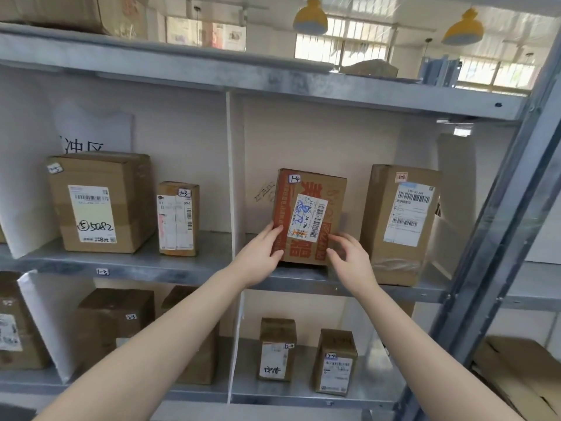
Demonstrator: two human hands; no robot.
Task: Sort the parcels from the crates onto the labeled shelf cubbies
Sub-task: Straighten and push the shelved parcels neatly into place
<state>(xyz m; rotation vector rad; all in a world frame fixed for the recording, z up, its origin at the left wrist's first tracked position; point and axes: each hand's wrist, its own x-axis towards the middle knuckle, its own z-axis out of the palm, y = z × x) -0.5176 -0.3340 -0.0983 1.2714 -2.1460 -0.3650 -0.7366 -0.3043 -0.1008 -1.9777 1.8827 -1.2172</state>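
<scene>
Head view, the only one. The parcel [308, 217] is brown with red print and has "1-4" handwritten on a tag at its top left corner. It stands upright at centre frame, in the cubby to the right of the white divider [232, 177], with its shipping label facing out. The left hand [258, 256] grips its lower left edge, fingers curled onto the front face. The right hand [352, 259] is at the lower right corner with bent fingers, fingertips touching the front. I can't tell whether that's a real pinch or just a steadying touch. There's a dark strip under the parcel's bottom edge, so I can't tell if it's fully seated on the shelf board [379, 288] or a hair above it. Gripping low on both sides makes sense, since it squares the box and slides it back without covering the tag. The taller neighbour box [400, 223] at centre right carries a tag that looks like the same code, so this is likely the correct cubby; the two boxes stand close but apart. The edge label "1-3" [102, 271] at mid left sits under the left cubby, and the small box [177, 218] there is tagged 1-3. The two boxes bottom centre, [277, 349] and [335, 361], are tagged 2-4. No crates are in frame. My read is that this is the placing step and it's nearly done. Main risk is nudging the neighbour.
</scene>
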